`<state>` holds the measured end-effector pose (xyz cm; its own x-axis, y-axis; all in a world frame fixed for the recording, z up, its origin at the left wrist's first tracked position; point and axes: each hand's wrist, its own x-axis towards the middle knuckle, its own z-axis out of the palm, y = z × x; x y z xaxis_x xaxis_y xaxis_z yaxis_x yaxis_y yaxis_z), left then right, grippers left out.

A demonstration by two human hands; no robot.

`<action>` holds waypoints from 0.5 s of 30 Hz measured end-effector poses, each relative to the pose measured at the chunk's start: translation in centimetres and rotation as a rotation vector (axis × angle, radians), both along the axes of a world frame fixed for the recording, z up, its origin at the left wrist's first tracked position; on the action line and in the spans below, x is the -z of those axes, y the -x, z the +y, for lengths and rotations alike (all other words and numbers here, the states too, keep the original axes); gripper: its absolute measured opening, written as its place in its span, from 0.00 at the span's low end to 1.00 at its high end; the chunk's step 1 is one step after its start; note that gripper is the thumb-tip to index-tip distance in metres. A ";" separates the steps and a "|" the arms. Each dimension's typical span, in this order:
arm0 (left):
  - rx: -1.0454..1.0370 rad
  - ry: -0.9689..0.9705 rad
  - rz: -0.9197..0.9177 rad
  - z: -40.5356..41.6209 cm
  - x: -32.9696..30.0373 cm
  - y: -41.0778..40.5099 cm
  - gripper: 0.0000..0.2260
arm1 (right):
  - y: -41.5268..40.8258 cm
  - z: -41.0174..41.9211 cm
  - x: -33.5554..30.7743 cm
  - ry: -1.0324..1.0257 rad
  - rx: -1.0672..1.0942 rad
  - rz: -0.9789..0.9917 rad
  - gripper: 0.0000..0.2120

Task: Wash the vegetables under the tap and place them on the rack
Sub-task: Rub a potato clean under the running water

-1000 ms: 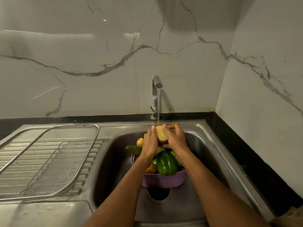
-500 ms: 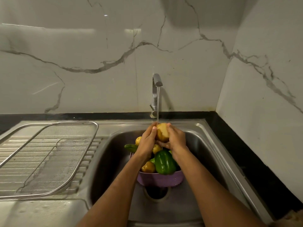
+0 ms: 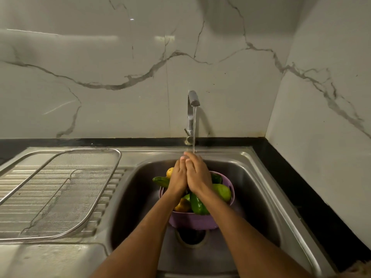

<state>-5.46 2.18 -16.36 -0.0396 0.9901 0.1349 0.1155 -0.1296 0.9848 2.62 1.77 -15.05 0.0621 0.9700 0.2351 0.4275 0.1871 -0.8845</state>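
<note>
From the head camera we see our left hand [image 3: 179, 175] and right hand [image 3: 197, 174] pressed together palm to palm under the tap [image 3: 193, 101], whether they hold anything we cannot tell, above the purple bowl [image 3: 192, 219] of vegetables [image 3: 197, 205] in the sink [image 3: 259, 199], the rack [image 3: 60, 189] lying at left.

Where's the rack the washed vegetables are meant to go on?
The wire rack lies on the ribbed draining board, left of the sink basin in the head view.
</note>
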 end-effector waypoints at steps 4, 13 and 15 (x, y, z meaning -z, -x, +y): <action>-0.067 -0.097 -0.023 0.6 -0.5 0.0 0.16 | 0.6 1.2 -1.0 0.039 0.027 0.270 0.20; -0.096 -0.303 0.137 0.4 -0.6 -0.7 0.11 | 0.3 1.7 -1.6 0.359 0.109 0.543 0.20; -0.089 -0.344 0.190 0.4 -0.6 -0.8 0.11 | 0.0 1.9 -1.5 0.210 0.174 0.346 0.21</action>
